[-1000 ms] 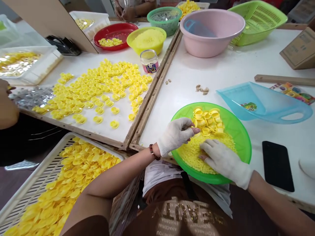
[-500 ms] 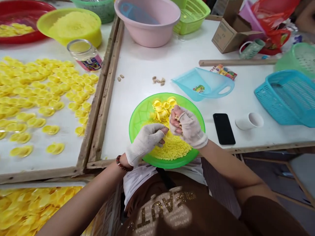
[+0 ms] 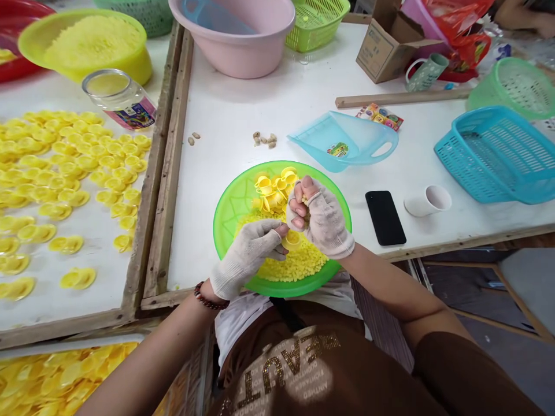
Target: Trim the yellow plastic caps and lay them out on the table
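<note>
A green plastic basin (image 3: 225, 208) sits at the table edge in front of me, with small yellow toy cups (image 3: 275, 190) at its far side and a heap of yellow pellets (image 3: 295, 268) nearer me. Over it, my left hand (image 3: 254, 248), in a white fingerless glove, pinches the edge of a small round yellow plastic saucer (image 3: 292, 240). My right hand (image 3: 321, 216), gloved alike, is closed beside it, with pale yellow pellets (image 3: 304, 199) showing between thumb and fingers. The fingers hide how many it holds.
Rows of yellow pieces (image 3: 65, 173) cover the left table behind a wooden edge (image 3: 158, 144). A clear jar (image 3: 125, 104) stands there. To my right are a blue scoop (image 3: 347, 138), a phone (image 3: 385, 217), a white cup (image 3: 427, 201) and a blue basket (image 3: 489, 167). Another person's arm (image 3: 520, 17) shows far right.
The view has shifted, so the table things appear further left. Both hands stay over the basin, and the round yellow saucer by my left fingertips now shows more clearly.
</note>
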Available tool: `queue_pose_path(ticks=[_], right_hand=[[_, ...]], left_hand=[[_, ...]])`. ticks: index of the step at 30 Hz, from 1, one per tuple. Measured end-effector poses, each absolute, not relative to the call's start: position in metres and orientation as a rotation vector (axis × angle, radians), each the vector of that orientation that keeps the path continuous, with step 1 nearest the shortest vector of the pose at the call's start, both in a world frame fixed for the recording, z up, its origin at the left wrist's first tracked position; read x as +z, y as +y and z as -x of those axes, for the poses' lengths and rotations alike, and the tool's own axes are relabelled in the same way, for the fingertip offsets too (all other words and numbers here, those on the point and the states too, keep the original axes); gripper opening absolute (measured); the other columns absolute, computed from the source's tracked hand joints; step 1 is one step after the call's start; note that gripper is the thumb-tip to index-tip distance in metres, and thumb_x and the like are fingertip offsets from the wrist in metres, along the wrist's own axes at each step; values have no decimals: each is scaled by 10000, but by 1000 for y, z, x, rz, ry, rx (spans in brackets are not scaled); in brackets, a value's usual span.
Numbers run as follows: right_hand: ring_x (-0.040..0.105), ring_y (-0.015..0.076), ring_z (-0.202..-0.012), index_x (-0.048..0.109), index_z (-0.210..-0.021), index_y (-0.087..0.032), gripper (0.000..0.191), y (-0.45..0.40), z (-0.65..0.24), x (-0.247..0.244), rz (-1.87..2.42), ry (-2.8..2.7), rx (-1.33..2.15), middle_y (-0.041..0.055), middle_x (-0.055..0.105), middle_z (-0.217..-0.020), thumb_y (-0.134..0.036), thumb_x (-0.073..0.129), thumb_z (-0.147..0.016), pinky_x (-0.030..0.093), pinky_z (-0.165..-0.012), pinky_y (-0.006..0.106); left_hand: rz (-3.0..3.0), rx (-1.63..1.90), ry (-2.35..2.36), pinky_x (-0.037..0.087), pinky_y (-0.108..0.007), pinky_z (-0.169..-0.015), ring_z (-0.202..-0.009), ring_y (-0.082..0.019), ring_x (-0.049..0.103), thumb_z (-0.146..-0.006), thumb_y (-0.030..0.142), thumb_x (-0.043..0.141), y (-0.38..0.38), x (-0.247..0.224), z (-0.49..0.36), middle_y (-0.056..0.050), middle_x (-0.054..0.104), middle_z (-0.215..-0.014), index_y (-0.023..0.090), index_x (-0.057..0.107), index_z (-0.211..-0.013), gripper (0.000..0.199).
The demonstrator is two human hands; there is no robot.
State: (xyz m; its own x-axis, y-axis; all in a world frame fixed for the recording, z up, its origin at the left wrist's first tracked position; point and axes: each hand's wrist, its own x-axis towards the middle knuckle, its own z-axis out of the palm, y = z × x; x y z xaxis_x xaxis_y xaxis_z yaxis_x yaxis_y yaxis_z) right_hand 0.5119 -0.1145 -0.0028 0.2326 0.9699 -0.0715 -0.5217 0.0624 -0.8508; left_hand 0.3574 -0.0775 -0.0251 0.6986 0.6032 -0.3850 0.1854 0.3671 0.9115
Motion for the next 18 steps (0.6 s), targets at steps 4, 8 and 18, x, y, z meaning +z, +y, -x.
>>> queue_pose_path(ticks=[4, 8, 18], right_hand=[[474, 73, -485, 482, -753, -228, 514, -116, -511, -7, 859, -677, 1231, -79, 426, -620, -686, 672, -889, 341, -441, 223], [413, 65, -460, 456, -757, -234, 509, -116, -513, -6, 918, -669, 1236, -88, 386, -606, -681, 652, -905, 278, -427, 218], [488, 127, -623, 529, -768, -216, 259, -138, -561, -24, 1550, -1652, 904, -21, 534, -694, -335, 596, -988, 415, -623, 302]], left_hand=[[-1173, 311, 763, 633, -244, -693, -733, -129, 642, -881, 487, 718, -78, -24, -359, -21, 635, -811, 131, 703, -940, 361], [-1162, 324, 771, 638, -243, -695, -708, -125, 648, -865, 448, 747, -78, -22, -360, -17, 632, -778, 127, 697, -910, 328], [-1103, 592, 1081, 654, -291, -733, -712, -170, 741, -812, 424, 832, -74, 11, -297, -43, 759, -910, 157, 691, -1033, 375]])
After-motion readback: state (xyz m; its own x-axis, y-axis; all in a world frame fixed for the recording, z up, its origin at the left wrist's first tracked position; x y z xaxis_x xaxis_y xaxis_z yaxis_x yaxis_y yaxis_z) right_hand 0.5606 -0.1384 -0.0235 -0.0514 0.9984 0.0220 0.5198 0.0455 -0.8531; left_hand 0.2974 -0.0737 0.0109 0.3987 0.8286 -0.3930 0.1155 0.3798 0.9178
